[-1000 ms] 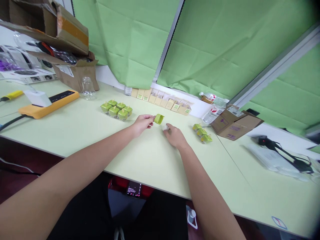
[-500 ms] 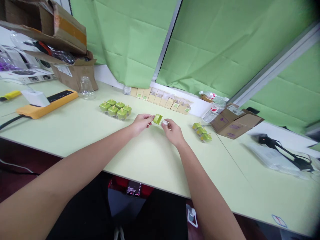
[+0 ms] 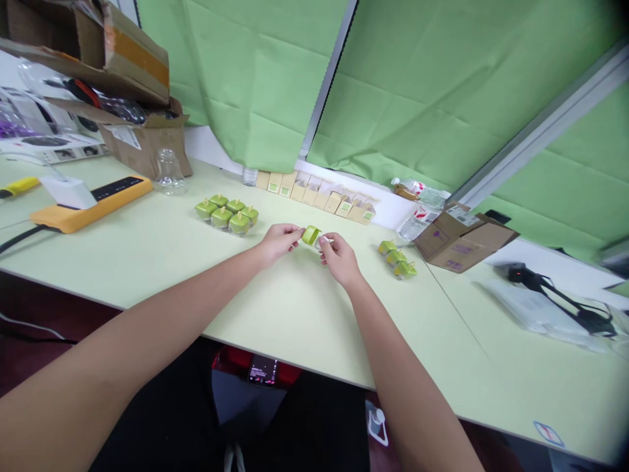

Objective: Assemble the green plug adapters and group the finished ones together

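My left hand [image 3: 279, 242] pinches a small green cap-like piece [image 3: 310, 235] just above the pale green table [image 3: 295, 308]. My right hand [image 3: 339, 257] is closed on a small white part [image 3: 325, 241] that it holds against the open end of the green piece. A cluster of several finished green jars [image 3: 227, 213] stands to the left of my hands. Three more small green pieces [image 3: 397, 258] lie to the right.
A row of small cardboard boxes [image 3: 314, 193] lines the wall under green curtains. An open brown carton [image 3: 459, 239] and plastic bottles sit at right. An orange power strip [image 3: 88, 203], a clear glass jar [image 3: 170, 172] and stacked cartons are at left. A black cable [image 3: 555, 295] lies far right.
My right hand lifted the white part off the table and brought it up to the green piece in my left hand. The left hand barely moved.
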The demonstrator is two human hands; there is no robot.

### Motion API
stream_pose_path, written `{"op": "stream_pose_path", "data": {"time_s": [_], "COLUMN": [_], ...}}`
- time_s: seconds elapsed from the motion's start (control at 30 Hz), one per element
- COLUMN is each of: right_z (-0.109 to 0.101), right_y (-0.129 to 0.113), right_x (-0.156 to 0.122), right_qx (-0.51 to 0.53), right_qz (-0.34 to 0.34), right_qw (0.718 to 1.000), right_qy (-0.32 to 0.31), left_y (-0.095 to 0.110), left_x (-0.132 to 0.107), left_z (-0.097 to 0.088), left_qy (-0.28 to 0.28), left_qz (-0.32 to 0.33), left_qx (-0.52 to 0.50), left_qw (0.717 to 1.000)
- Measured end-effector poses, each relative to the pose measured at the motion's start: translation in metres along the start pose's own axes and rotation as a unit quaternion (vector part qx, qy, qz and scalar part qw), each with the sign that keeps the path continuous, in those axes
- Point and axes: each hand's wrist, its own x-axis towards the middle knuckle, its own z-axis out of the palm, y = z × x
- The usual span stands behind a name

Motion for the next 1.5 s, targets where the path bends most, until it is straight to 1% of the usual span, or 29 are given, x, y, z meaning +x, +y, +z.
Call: {"op": "stream_pose_path", "data": {"time_s": [0.2, 0.27, 0.33, 0.43, 0.5, 0.67, 0.77, 0.9, 1.0, 1.13, 1.33, 1.5], "right_z": [0.004, 0.004, 0.004, 0.002, 0.001, -0.003, -0.004, -0.004, -0.005, -0.006, -0.006, -0.005], "right_y": [0.001, -0.002, -0.006, -0.013, -0.016, -0.021, -0.023, -0.024, -0.023, -0.022, -0.021, -0.024], "right_x": [-0.001, 0.0, 0.0, 0.0, -0.001, -0.002, -0.002, -0.002, -0.003, -0.003, -0.003, -0.005], "right_qx": [0.02, 0.044, 0.092, 0.178, 0.221, 0.325, 0.366, 0.389, 0.398, 0.391, 0.354, 0.348], "right_qz": [0.012, 0.029, 0.061, 0.117, 0.139, 0.15, 0.154, 0.165, 0.161, 0.154, 0.153, 0.157], "right_qw": [1.0, 0.999, 0.994, 0.977, 0.965, 0.933, 0.916, 0.905, 0.902, 0.906, 0.921, 0.922], "right_qy": [-0.004, -0.007, -0.018, -0.03, -0.029, -0.041, -0.052, -0.051, -0.054, -0.057, -0.063, -0.067], "left_y": [-0.001, -0.001, 0.0, 0.0, 0.0, 0.0, 0.0, -0.002, -0.003, -0.004, -0.003, -0.004], "left_x": [0.001, 0.001, 0.001, 0.0, 0.0, 0.0, 0.0, 0.001, 0.002, 0.002, 0.001, 0.002], "left_z": [-0.001, -0.001, -0.001, -0.001, -0.001, -0.001, -0.001, -0.001, -0.001, -0.002, -0.002, -0.001], "left_qy": [-0.001, -0.002, -0.002, -0.001, 0.0, -0.002, -0.001, -0.001, -0.003, -0.004, -0.005, -0.007], "left_qz": [-0.003, -0.002, 0.002, 0.006, 0.006, 0.009, 0.012, 0.016, 0.019, 0.024, 0.022, 0.024], "left_qx": [0.001, 0.0, -0.003, -0.011, -0.014, -0.007, 0.001, 0.005, 0.008, 0.012, 0.017, 0.02], "left_qw": [1.0, 1.0, 1.0, 1.0, 1.0, 1.0, 1.0, 1.0, 1.0, 1.0, 1.0, 1.0]}}
